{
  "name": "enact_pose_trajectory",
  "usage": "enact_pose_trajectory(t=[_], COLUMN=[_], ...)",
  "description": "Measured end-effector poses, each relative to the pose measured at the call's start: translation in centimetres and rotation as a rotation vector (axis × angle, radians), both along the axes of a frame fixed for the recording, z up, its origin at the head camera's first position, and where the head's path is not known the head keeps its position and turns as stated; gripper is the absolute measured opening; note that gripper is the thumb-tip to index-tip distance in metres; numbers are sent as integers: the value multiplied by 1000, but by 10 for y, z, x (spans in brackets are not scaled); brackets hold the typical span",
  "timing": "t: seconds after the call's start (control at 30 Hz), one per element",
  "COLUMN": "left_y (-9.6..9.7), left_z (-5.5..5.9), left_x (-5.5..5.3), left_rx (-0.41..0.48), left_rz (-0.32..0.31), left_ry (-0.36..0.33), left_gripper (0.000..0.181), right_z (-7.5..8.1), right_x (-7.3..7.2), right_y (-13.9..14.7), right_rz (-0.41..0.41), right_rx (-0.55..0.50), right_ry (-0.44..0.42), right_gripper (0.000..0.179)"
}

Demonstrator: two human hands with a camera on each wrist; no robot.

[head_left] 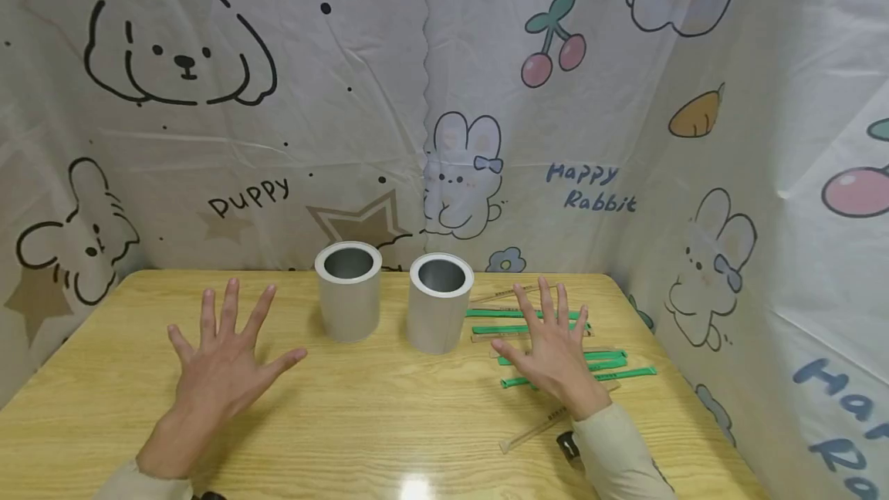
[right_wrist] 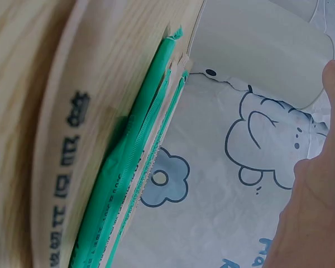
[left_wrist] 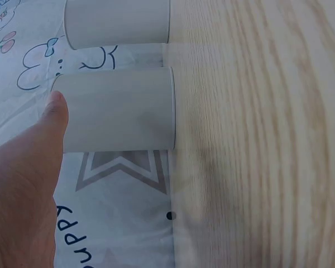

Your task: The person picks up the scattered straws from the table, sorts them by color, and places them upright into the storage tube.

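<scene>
My left hand (head_left: pixel 221 369) is held with its fingers spread over the left part of the table, holding nothing. Two white cylindrical containers (head_left: pixel 350 311) with open tops stand upright side by side at the back middle; the right one (head_left: pixel 437 322) is slightly nearer to me. Spread in the same way, my right hand (head_left: pixel 556 349) overlaps several slim paper-wrapped sticks in the head view. Some wrappers are green (head_left: pixel 604 357), others kraft brown (head_left: pixel 531 432) with dark printed characters. In the right wrist view, a green stick (right_wrist: pixel 137 134) lies among brown ones, left of the thumb.
A light wood-grain table (head_left: pixel 361 430) carries everything. Behind and to the sides hangs a pale cloth (head_left: pixel 361 137) printed with cartoon animals, fruit and lettering. A small black object (head_left: pixel 568 446) shows beside the right sleeve.
</scene>
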State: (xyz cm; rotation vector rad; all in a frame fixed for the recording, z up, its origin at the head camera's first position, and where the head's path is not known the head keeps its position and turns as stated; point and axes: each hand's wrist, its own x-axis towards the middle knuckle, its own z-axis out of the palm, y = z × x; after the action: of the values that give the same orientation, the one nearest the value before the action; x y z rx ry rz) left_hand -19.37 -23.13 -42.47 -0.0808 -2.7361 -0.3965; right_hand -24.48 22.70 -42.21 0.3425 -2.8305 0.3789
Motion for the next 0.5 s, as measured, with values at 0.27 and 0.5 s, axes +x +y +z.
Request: enact_pose_trajectory(t=[0.27,0.5], left_y=[0,1], left_z=[1,0], left_x=[-4,-18], left_rx=[29,295], left_rz=[-12,-166], left_ry=[-15,-116], left_gripper=[105,108], right_z=[3,12], right_x=[-2,-13], right_y=[6,13], right_rz=[1,67], right_rx=[-24,-161], right_ry=[1,-133], right_gripper=[95,84])
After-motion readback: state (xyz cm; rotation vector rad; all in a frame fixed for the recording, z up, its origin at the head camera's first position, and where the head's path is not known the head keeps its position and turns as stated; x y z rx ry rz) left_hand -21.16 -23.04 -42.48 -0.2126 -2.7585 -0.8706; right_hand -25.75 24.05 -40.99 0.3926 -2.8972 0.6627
